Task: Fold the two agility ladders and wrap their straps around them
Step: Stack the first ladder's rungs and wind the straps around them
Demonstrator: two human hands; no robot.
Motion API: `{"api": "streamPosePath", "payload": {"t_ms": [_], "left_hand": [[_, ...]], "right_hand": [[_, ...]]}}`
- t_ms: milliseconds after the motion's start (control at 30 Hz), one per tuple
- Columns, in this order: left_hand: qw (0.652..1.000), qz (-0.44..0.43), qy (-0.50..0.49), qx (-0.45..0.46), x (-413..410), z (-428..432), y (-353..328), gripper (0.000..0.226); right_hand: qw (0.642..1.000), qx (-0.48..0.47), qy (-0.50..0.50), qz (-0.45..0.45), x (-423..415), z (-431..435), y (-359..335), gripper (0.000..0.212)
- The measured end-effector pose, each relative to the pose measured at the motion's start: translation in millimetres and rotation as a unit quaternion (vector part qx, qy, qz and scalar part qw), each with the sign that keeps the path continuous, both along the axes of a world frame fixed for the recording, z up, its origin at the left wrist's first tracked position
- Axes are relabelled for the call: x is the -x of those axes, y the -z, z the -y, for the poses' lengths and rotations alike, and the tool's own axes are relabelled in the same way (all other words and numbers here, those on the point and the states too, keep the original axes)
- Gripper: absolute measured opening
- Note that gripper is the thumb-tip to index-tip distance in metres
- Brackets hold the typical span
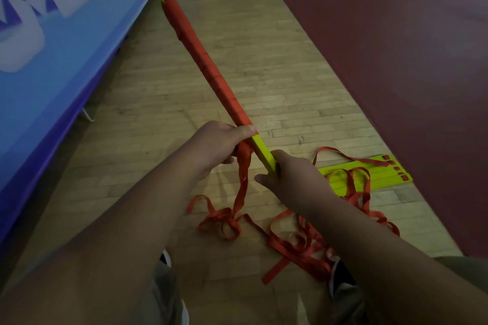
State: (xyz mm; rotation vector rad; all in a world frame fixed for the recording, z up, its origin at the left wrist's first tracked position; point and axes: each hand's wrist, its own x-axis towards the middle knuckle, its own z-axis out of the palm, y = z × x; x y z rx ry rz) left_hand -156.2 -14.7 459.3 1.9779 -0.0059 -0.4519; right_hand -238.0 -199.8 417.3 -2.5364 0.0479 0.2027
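**Bundle runs 11 to 5, bare end between the hands**

A blue banner (66, 47) stands along the 9 o'clock side. The left hand (216, 145) grips the bundle (200, 60) where its red wrap ends, thumb pressed on top and fingers curled under. The bundle's long axis runs from a far tip at 11 o'clock down to 5 o'clock. The strap (243, 179) drops from the left hand toward 6 o'clock, into a loose heap on the floor (264, 74). The right hand (287, 177), nearer the body, closes round the bare yellow near end. Only the short yellow stretch between the hands is unwrapped, so the next turns likely travel toward 5 o'clock, fed by the left hand. At 3 o'clock the second ladder (380, 171) lies flat, its straps loose.
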Motion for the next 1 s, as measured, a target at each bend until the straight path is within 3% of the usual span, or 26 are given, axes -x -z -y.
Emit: {"api": "streamPosePath", "payload": {"t_ms": [133,267,400,500,700,1000], "left_hand": [[0.999,0.023,0.034,0.011,-5,-6,-8,0.035],[0.993,0.045,0.085,0.064,-7,-17,-20,0.030],[0.979,0.041,0.153,0.128,-4,-24,-27,0.029],[0.968,0.041,0.181,0.166,-1,-25,-26,0.028],[0.968,0.058,0.188,0.155,-4,-34,-27,0.033],[0.989,0.037,0.109,0.090,-1,-29,-36,0.028]], "right_hand": [[0.991,-0.118,-0.019,-0.056,-5,10,-17,0.033],[0.972,-0.210,-0.034,-0.104,-7,28,-40,0.019],[0.952,-0.269,-0.060,-0.133,-3,35,-51,0.019],[0.924,-0.333,-0.077,-0.172,0,34,-54,0.023],[0.854,-0.445,-0.124,-0.239,2,36,-54,0.030],[0.856,-0.487,-0.070,-0.161,3,23,-47,0.035]]}}
